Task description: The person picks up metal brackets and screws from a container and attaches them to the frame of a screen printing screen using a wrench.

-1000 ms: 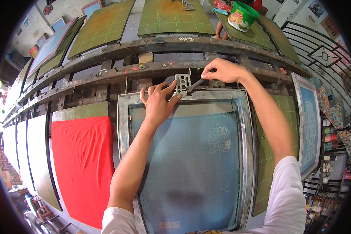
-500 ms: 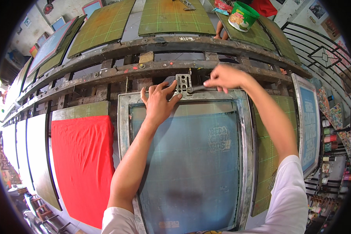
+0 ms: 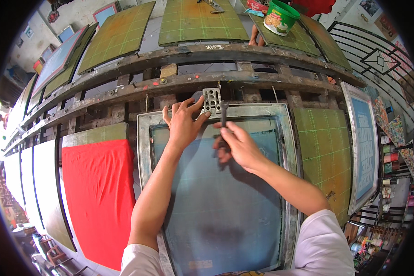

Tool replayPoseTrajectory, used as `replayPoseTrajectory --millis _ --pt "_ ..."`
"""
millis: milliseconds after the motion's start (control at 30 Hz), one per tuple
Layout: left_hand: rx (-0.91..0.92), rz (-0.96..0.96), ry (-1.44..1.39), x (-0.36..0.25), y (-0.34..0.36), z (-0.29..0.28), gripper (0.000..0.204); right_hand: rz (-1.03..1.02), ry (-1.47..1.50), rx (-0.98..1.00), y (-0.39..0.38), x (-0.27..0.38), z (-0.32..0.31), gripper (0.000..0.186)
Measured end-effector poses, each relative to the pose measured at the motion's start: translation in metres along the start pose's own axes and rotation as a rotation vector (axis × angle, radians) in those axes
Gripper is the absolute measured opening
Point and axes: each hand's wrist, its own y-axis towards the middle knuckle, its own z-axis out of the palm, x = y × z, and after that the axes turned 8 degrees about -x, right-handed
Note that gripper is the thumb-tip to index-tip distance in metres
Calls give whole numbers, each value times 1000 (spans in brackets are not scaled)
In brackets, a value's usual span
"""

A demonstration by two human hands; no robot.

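A silk-screen frame [image 3: 288,152] with grey metal sides and bluish mesh [image 3: 225,202] lies in front of me. At the middle of its far side sits a perforated metal bracket [image 3: 211,100]. My left hand [image 3: 185,123] rests on the frame's far bar with fingers spread, thumb and forefinger touching the bracket's left edge. In my closed right hand [image 3: 237,146] is a dark wrench [image 3: 224,114], pointing away from me. Its head is at the bracket's right side; whether it sits on the bolt I cannot tell. Motion blurs some right fingers.
Dark metal rails [image 3: 188,83] run across beyond the frame. A red cloth [image 3: 96,193] covers a board at left; a green-gridded board [image 3: 322,156] and another screen [image 3: 361,147] stand at right. A green bucket [image 3: 280,18] sits on a far board, near another person's leg [image 3: 254,36].
My right hand has swung from the right of the bracket toward me, turning the wrench from sideways to pointing away. The left hand stays at the bracket. The view has shifted slightly.
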Motion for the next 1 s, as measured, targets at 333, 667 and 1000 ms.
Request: replayPoseTrajectory --millis 333,667,1000 --pt "27 -14 -3 -3 0 -1 55 -181 -1017 431 107 116 -104 30" --pt "31 -18 -16 -5 0 -6 54 -339 -1325 621 180 134 -84 40" --pt "30 -13 -17 -3 1 -5 54 -522 -1201 563 210 138 -48 34"
